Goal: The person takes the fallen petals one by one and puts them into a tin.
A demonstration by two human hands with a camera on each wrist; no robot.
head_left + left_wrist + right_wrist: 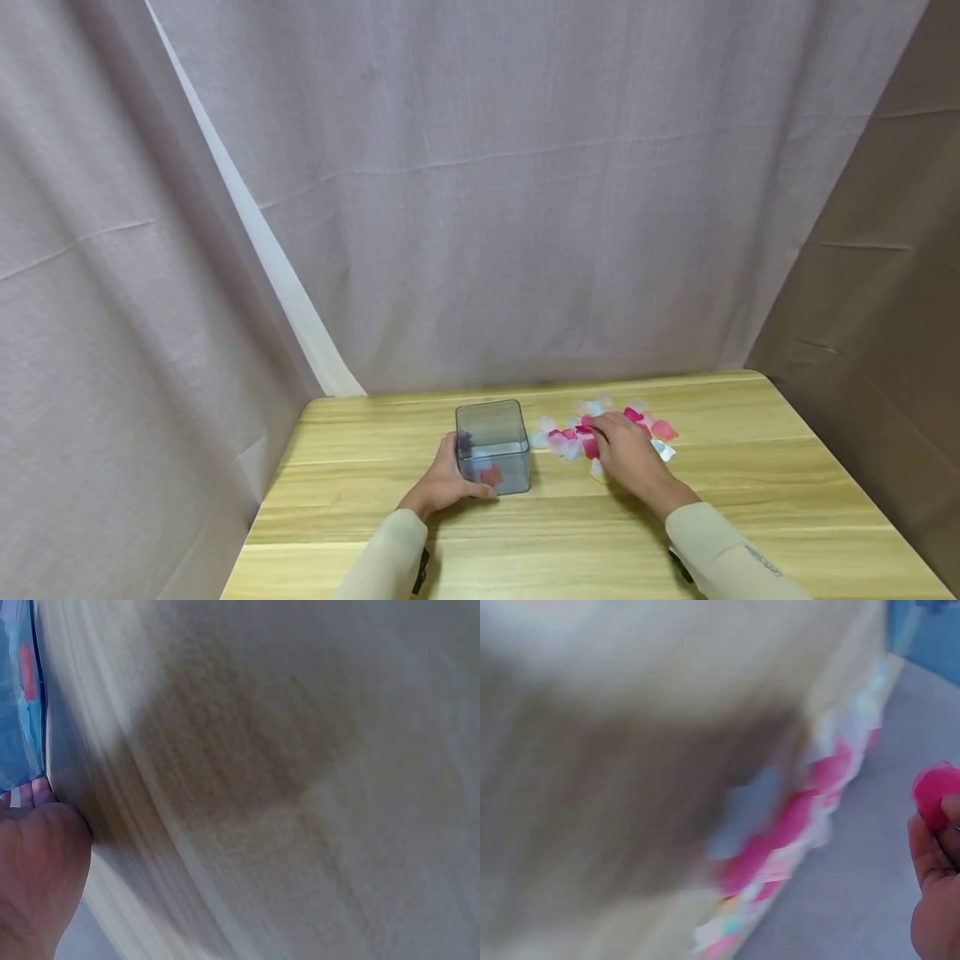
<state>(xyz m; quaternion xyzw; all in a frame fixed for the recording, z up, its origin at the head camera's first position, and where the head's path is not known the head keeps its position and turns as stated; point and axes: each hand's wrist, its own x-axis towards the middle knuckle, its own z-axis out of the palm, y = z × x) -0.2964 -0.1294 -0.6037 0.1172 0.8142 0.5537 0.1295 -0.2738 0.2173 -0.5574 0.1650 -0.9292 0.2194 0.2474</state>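
Observation:
A clear grey plastic box (516, 477) with an open top stands on the wooden table, a few petals (491, 476) showing through its wall. My left hand (444, 482) grips it from the left, thumb along the front and fingers on the side; the left wrist view catches only the palm and some fingertips at its edge. To the right of the box, loose artificial petals (558, 442) in pink, white and pale blue lie spread out. Over them, my right hand (630, 454) pinches a deep pink petal (932, 792) between thumb and fingers.
The wooden table (352, 467) has its far edge close to a grey curtain (525, 250). A brown panel of cloth (877, 333) hangs on the right side. Several petals (663, 430) lie beyond and right of my right hand.

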